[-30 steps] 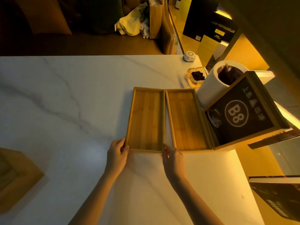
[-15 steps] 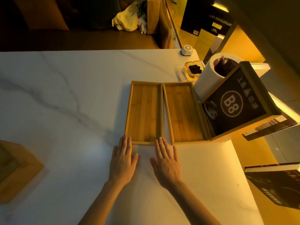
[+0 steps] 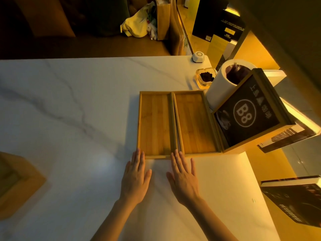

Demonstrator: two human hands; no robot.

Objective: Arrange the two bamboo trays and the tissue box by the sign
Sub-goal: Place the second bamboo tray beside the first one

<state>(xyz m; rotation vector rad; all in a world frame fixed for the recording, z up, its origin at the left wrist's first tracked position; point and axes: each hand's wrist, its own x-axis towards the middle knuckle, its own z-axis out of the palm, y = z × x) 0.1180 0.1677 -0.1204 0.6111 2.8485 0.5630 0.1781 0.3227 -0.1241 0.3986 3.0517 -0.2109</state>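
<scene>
Two empty bamboo trays lie side by side on the white marble table (image 3: pixel 69 105). The left tray (image 3: pixel 155 124) touches the right tray (image 3: pixel 194 124) along their long sides. The right tray's far side meets the wood-framed black "B8" sign (image 3: pixel 246 112). My left hand (image 3: pixel 135 178) lies flat on the table, fingertips at the left tray's near edge. My right hand (image 3: pixel 184 178) lies flat too, fingertips at the near edge where the two trays meet. Both hands hold nothing. A wooden box (image 3: pixel 15 185) that may be the tissue box sits at the far left edge.
Behind the sign stands a white cylinder (image 3: pixel 218 87) with dark contents. A glass ashtray (image 3: pixel 205 79) and a small white puck (image 3: pixel 198 57) sit at the far right corner. Books (image 3: pixel 295 202) lie off the table's right side.
My hands let go of the left tray's near edge and flattened onto the table just in front of it. The trays now sit closer together.
</scene>
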